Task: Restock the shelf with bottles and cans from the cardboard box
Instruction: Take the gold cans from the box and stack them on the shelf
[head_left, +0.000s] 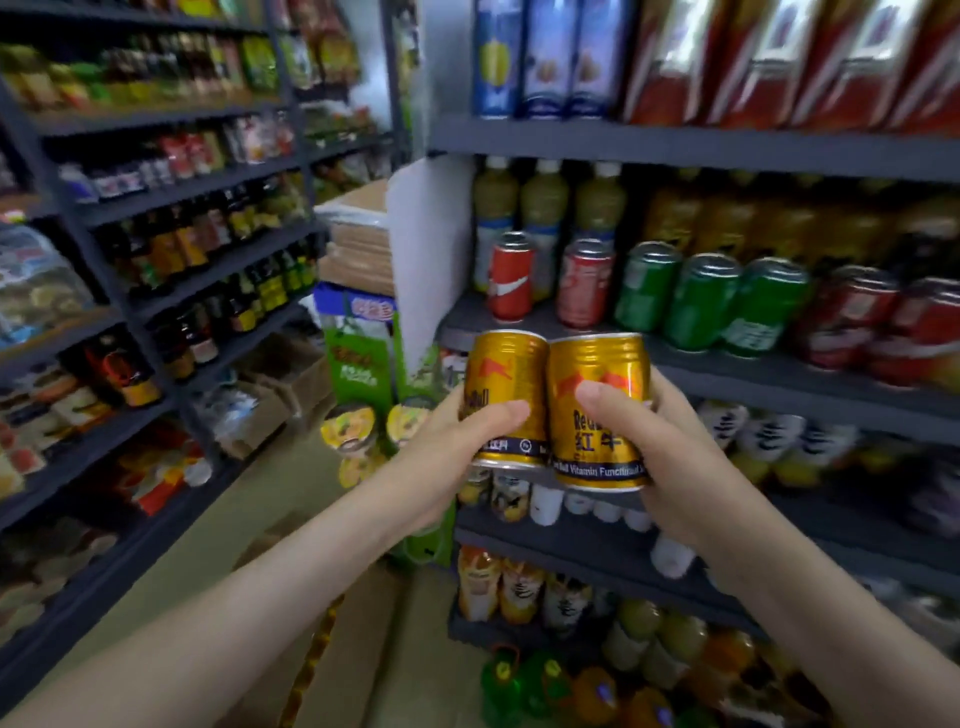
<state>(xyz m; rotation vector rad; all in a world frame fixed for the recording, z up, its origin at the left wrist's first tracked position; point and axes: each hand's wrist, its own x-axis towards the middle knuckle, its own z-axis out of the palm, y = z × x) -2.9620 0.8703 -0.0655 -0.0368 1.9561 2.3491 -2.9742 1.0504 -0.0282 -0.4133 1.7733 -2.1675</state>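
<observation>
I hold two gold energy-drink cans side by side in front of the grey shelf. My left hand grips the left gold can, thumb across its front. My right hand grips the right gold can, thumb on its label. Both cans are upright, touching each other, just below and in front of the shelf board that carries a red cola can, another red can and green cans. A cardboard box flap shows below, between my forearms.
Tall bottles stand behind the cans. Lower boards hold small bottles and juice bottles. Across the aisle on the left, dark shelving carries sauce bottles and snacks. Stacked cartons and a green display stand fill the aisle end.
</observation>
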